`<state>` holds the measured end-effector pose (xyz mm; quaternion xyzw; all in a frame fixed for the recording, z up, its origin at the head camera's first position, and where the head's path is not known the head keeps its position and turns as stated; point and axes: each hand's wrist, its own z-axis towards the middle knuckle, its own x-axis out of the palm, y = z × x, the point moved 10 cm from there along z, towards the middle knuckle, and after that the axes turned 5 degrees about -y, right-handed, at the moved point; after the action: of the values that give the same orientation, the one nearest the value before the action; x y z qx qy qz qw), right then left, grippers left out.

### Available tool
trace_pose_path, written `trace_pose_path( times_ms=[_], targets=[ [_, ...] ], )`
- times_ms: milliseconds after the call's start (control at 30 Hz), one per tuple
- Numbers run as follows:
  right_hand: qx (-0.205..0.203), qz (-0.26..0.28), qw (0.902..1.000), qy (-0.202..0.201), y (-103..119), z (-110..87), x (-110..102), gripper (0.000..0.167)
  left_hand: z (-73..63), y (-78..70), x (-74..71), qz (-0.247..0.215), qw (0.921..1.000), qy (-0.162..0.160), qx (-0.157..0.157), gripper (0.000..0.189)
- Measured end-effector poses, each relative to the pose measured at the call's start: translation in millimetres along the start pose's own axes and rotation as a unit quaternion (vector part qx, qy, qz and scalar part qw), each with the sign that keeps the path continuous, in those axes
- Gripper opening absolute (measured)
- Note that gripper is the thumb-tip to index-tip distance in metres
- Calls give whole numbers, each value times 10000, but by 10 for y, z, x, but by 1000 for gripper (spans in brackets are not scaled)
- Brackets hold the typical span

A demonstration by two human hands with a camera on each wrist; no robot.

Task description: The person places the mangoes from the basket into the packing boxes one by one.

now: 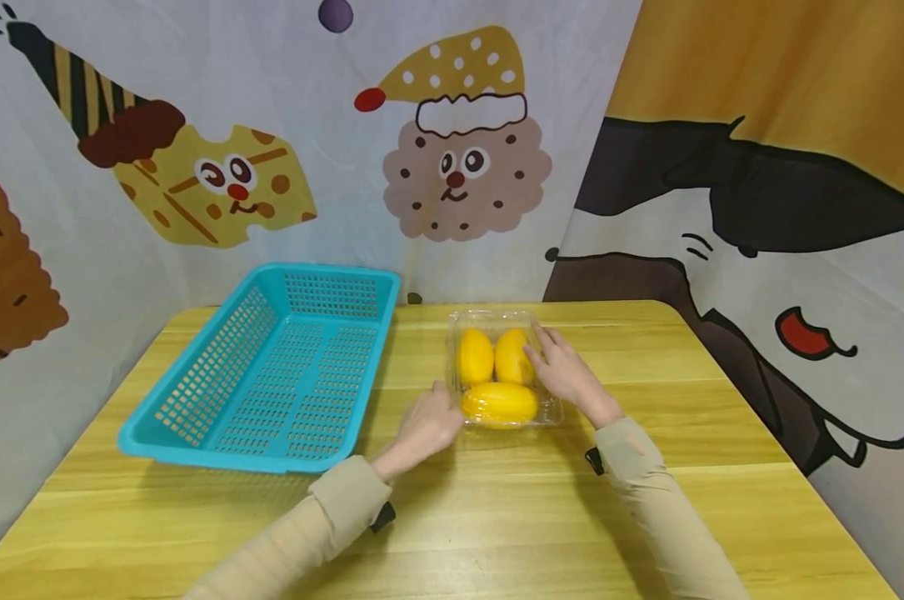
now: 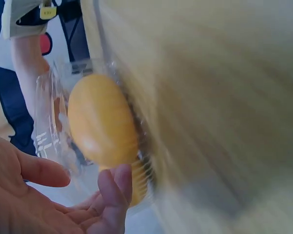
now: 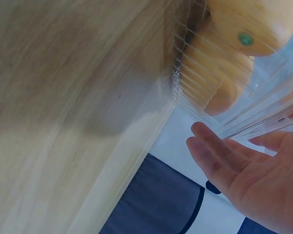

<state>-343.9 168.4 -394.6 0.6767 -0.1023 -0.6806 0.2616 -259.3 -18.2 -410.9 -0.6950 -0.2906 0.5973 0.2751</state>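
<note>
A clear plastic box (image 1: 549,414) holding three yellow mangoes stands on the table. Two of them, the left mango (image 1: 476,357) and the right mango (image 1: 513,357), lie side by side at the back; the front mango (image 1: 500,404) lies crosswise. At the box's left front side is my left hand (image 1: 429,419), its thumb apart from loosely bent fingers (image 2: 114,187); whether they touch the plastic is unclear. Along the right side my right hand (image 1: 569,372) rests with fairly straight fingers (image 3: 217,151) against the box. Glare on the plastic hides how the lid sits.
A blue perforated basket (image 1: 377,367) with nothing in it stands to the left of the box. The wooden table (image 1: 496,517) ends at a back edge just behind the box. Behind it hangs a cartoon-printed curtain (image 1: 272,50).
</note>
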Motion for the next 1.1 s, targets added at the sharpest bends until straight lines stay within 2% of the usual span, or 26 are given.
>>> trace_pose_path(
  times_ms=[33, 100, 233, 367, 533, 633, 767, 867, 1100],
  targets=[
    [9, 5, 10000, -4, -2, 0, -2, 61, 15, -23, -28, 37, 9999, -124, 52, 47],
    [31, 31, 10000, 4, -5, 0, -3, 61, 49, -73, -74, 147, 9992, -328, 161, 39],
    [60, 43, 10000, 30, -15, 1, -5, 61, 141, -167, -146, 332, 9977, -545, 244, 30],
    [69, 58, 10000, 28, -19, 3, -7, 61, 288, -204, -197, 424, 9962, -741, 149, 28],
    [11, 15, 10000, 19, -16, 5, -2, 60, 516, -178, -225, 366, 9946, -967, -31, 24],
    [12, 7, 10000, -3, -24, 8, 1, 60, 666, -136, -223, 157, 9946, -1002, -219, 24],
    [21, 36, 10000, -6, -22, 2, -2, 60, 850, -77, -217, -220, 9937, -969, -512, 37],
    [-8, 31, 10000, 16, -13, -3, 1, 61, 963, -62, -219, -414, 9928, -955, -596, 42],
    [-2, 86, 10000, 21, 0, -3, 7, 61, 1170, -52, -263, -481, 9912, -1057, -637, 41]
  ],
)
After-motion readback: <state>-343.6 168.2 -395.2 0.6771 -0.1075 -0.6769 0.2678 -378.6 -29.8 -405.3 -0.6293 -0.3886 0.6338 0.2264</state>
